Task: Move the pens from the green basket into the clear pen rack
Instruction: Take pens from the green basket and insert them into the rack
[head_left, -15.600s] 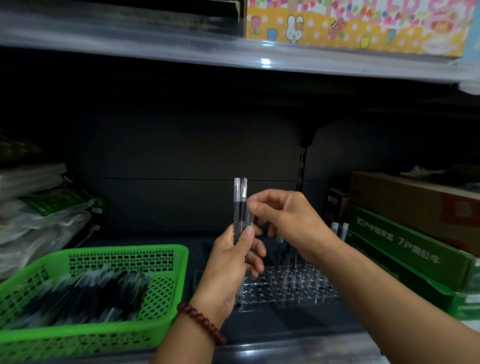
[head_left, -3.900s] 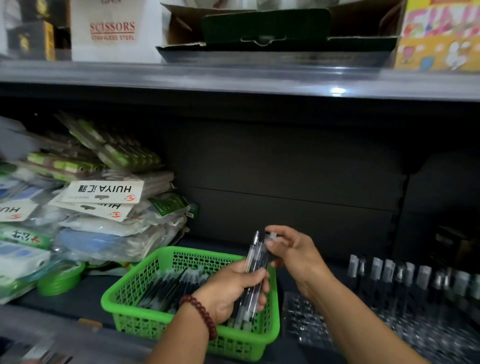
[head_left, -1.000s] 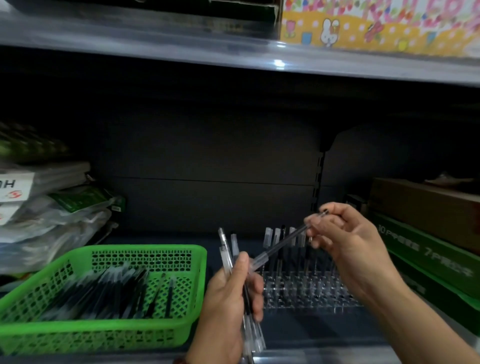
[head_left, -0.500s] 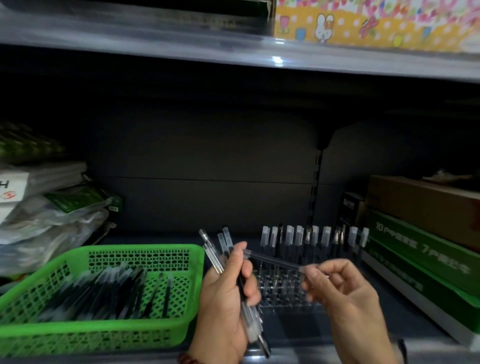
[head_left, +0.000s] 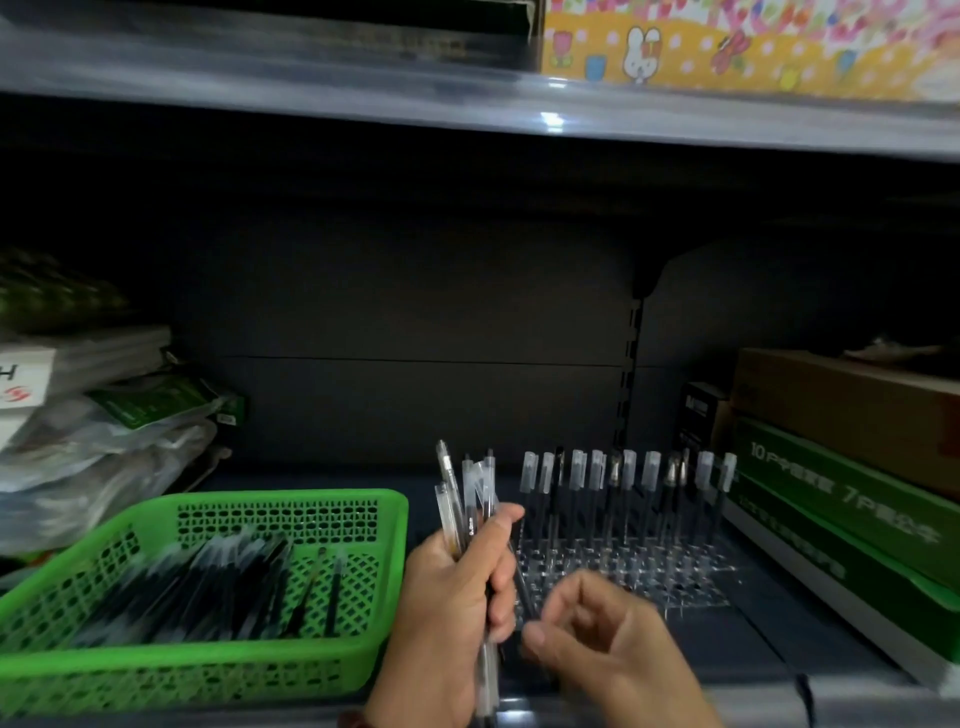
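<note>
Lower centre of the frame: left hand (head_left: 447, 613), fingers and thumb curled round a bundle of pens (head_left: 470, 499) held roughly upright, caps fanned out at the top, lower ends showing below the palm.

Lower centre-right, just beside it: right hand (head_left: 608, 644), motion-blurred, fingers bent toward the bundle's lower end; whether grasping a pen or nothing, impossible to tell.

Lower left: green basket (head_left: 291, 501) on the shelf floor, with loose pens (head_left: 208, 587) lying lengthwise inside, mostly toward its left and middle.

Centre-right, behind the hands: clear pen rack (head_left: 649, 571), with a back row of capped pens (head_left: 628, 473) standing upright; front holes unfilled.

Right edge: stacked green boxes (head_left: 841, 509) beneath a brown box (head_left: 841, 400).

Left edge: piled plastic packets (head_left: 104, 447).

Top: upper shelf (head_left: 467, 98) carrying a yellow rabbit-print box (head_left: 727, 47).
</note>
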